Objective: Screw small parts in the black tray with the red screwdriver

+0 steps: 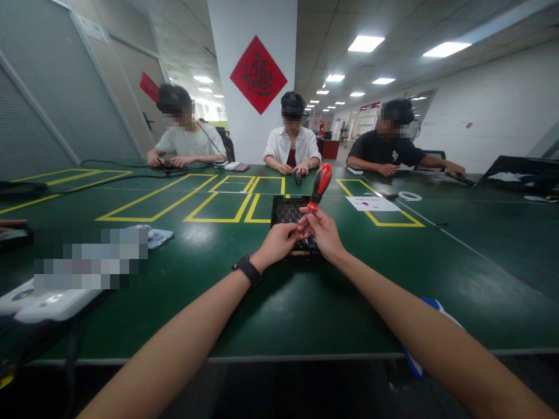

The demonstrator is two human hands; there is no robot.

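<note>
My right hand [324, 231] is closed around the lower part of a red and black screwdriver [319, 185], whose handle points up and away from me. My left hand [280, 241], with a black watch on its wrist, has its fingers pinched at the screwdriver's tip; what they hold is too small to make out. Both hands hover over the near edge of a black tray [287, 210] that lies on the green table [244, 302].
Three people sit along the far side of the table, each with hands on small items. Yellow tape rectangles [218, 203] mark the tabletop. A white sheet [372, 203] and a tape roll [409, 196] lie to the right. White devices [48, 299] sit at my near left.
</note>
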